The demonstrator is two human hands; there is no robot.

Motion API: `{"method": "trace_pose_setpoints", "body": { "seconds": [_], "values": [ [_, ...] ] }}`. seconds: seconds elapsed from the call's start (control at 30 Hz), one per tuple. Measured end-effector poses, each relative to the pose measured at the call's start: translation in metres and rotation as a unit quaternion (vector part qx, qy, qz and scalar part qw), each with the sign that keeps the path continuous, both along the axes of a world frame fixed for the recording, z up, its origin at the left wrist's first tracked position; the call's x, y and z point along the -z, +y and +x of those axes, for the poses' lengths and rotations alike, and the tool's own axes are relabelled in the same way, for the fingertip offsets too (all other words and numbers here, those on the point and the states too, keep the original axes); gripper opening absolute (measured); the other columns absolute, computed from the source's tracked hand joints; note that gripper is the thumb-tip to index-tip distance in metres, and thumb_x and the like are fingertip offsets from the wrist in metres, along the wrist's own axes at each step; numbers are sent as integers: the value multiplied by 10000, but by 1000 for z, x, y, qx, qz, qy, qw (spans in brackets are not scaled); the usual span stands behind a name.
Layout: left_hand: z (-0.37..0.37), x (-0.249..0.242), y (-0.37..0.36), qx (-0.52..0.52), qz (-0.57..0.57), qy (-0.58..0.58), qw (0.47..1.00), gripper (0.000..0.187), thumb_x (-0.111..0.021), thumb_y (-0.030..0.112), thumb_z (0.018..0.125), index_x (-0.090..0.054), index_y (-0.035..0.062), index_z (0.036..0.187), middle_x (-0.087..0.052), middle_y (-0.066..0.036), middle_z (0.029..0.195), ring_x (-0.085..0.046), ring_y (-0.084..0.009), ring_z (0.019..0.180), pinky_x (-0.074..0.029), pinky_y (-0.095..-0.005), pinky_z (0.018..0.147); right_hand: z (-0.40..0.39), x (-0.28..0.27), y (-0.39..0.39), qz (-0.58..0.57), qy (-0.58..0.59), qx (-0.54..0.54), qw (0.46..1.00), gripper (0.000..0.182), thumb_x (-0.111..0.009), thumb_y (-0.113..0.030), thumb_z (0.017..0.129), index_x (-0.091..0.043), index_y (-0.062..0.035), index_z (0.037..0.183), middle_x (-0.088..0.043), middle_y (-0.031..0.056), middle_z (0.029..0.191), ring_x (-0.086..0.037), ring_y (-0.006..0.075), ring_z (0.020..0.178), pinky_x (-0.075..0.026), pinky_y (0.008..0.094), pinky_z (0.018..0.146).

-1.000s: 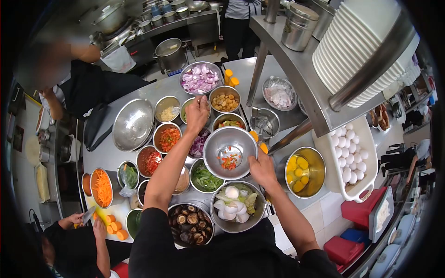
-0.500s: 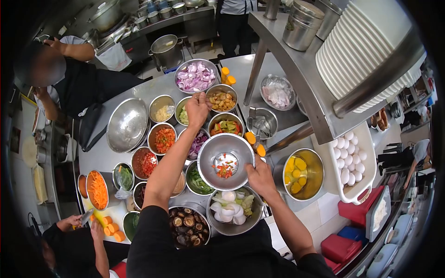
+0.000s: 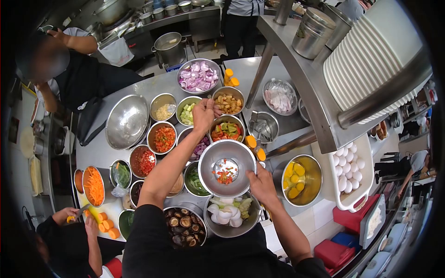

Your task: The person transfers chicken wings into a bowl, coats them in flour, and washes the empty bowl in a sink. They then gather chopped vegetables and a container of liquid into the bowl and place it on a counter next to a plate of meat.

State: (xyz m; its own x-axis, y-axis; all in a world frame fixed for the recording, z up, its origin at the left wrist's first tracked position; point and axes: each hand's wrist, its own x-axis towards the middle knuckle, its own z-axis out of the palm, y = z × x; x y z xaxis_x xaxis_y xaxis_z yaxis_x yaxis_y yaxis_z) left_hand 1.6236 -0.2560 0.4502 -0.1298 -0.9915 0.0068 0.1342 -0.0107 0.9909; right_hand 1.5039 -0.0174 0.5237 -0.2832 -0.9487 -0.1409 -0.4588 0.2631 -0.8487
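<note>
My right hand [image 3: 263,180] grips the rim of a steel mixing bowl [image 3: 213,155], which holds a little chopped red and orange vegetable [image 3: 225,171] on its bottom. Above the bowls beyond it, my left hand [image 3: 206,114] has its fingers drawn together; what they hold, if anything, I cannot make out. It hovers between a bowl of chopped pale-green vegetable [image 3: 187,115], a bowl of brown chunks [image 3: 229,103] and a bowl of cut green and red peppers [image 3: 226,131]. Chopped purple onion [image 3: 201,148] lies in a bowl partly hidden under my left forearm.
Mushrooms [image 3: 186,227] and cut onion [image 3: 227,214] fill bowls near me. Cracked eggs [image 3: 294,180] sit in a bowl at right, beside a basket of whole eggs [image 3: 346,167]. A steel shelf [image 3: 296,69] overhangs the right. A co-worker's hands [image 3: 91,226] cut carrot at left.
My left hand has moved right and toward me, away from the pale-green vegetable bowl. The mixing bowl stays in my right hand. The view has shifted slightly.
</note>
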Motion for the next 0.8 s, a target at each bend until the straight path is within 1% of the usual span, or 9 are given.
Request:
{"method": "trace_pose_setpoints", "body": {
  "seconds": [0.07,0.2,0.27,0.3,0.37,0.5,0.57,0.77,0.8],
  "values": [
    [-5,10,0,-14,39,44,998,249,-440,174,925,-524,-49,848,-583,-105,676,-574,-141,532,-477,-246,456,-2,2,0,35,-33,6,999,304,-476,-145,808,-536,12,1061,-623,156,788,-601,229,593,-480,336,546],
    [-12,3,4,-32,97,103,989,243,-433,167,926,-502,-62,883,-586,-133,697,-578,-162,530,-489,-263,456,-2,3,1,35,-40,9,999,300,-481,-134,811,-535,10,1069,-609,125,750,-555,160,504,-451,302,442],
    [-9,1,3,-19,97,113,989,239,-429,162,927,-495,-66,899,-588,-146,708,-582,-176,539,-494,-270,466,-1,-3,1,74,-67,13,995,329,-469,-161,796,-517,-4,1081,-601,248,917,-562,418,897,-432,429,803],
    [-7,0,3,-7,98,121,988,236,-425,158,928,-488,-69,915,-590,-159,719,-587,-189,548,-499,-276,476,-3,0,2,74,-67,14,995,329,-469,-161,796,-517,-4,1081,-601,248,917,-562,418,897,-432,429,803],
    [-4,-3,4,-10,127,147,981,230,-423,148,925,-481,-74,929,-591,-172,732,-592,-202,568,-503,-281,490,-6,10,4,10,-15,-8,1000,304,-482,-116,813,-528,0,1090,-612,123,753,-563,159,512,-461,294,444],
    [3,2,4,-15,190,184,964,221,-426,127,911,-464,-85,961,-590,-200,770,-604,-227,624,-511,-291,527,-6,6,4,42,-39,1,998,305,-480,-116,813,-530,-2,1092,-612,116,749,-565,156,511,-463,288,438],
    [8,-1,5,-16,198,188,962,216,-425,123,907,-469,-83,955,-592,-198,779,-605,-227,630,-512,-291,530,-4,-5,2,107,-72,25,991,332,-470,-160,791,-527,-4,1079,-607,234,935,-569,394,921,-425,416,824],
    [36,-43,13,-16,179,130,975,237,-442,168,909,-497,-56,961,-598,-171,799,-603,-214,661,-514,-292,595,-12,-8,-15,85,-52,55,993,364,-465,-155,776,-529,-2,1100,-608,230,953,-576,374,930,-425,409,828],
    [44,-58,18,-14,157,147,976,218,-444,145,902,-509,-61,931,-600,-176,775,-605,-216,635,-517,-293,572,-17,9,-18,12,-11,50,999,306,-471,-122,780,-544,7,1048,-592,113,685,-555,158,476,-452,283,381]
  ]
}}
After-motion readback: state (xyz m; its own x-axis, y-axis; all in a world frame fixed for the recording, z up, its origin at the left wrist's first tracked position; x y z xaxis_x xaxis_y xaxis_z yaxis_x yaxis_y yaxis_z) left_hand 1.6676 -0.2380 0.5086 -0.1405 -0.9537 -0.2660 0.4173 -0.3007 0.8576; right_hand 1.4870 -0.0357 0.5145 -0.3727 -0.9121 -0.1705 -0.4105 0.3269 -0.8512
